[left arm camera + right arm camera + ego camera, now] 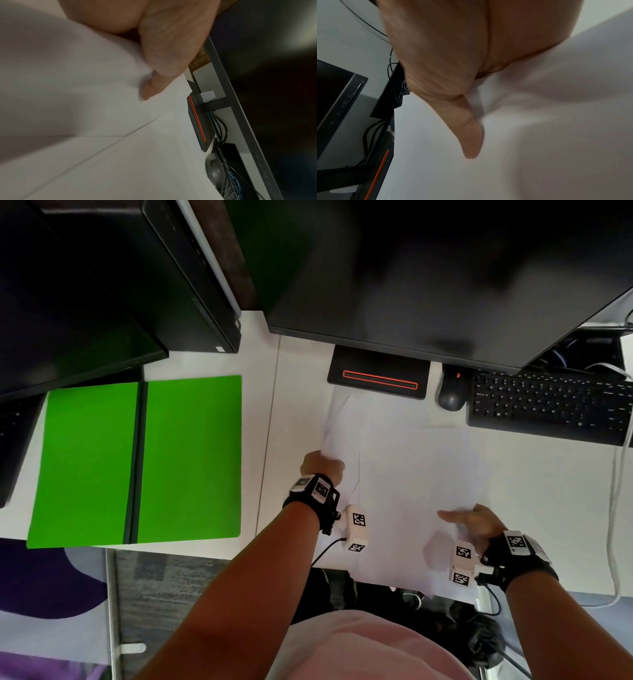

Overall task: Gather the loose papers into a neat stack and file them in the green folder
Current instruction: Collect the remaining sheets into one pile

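Several loose white papers (418, 474) lie overlapping on the white desk, in front of the monitor. My left hand (322, 462) pinches the left edge of one sheet (102, 83), thumb on top, and the paper bows upward there. My right hand (469, 520) pinches the near right edge of another sheet (539, 108), thumb (471, 135) lying on top, fingers hidden beneath. The green folder (137, 460) lies open and flat at the left of the desk, apart from both hands.
A black monitor (428, 285) overhangs the papers, its stand base (378, 378) with a red stripe just behind them. A mouse (452, 395) and black keyboard (548, 409) sit at the back right. A white cable (616, 508) runs along the right. The desk's front edge (185, 544) is near.
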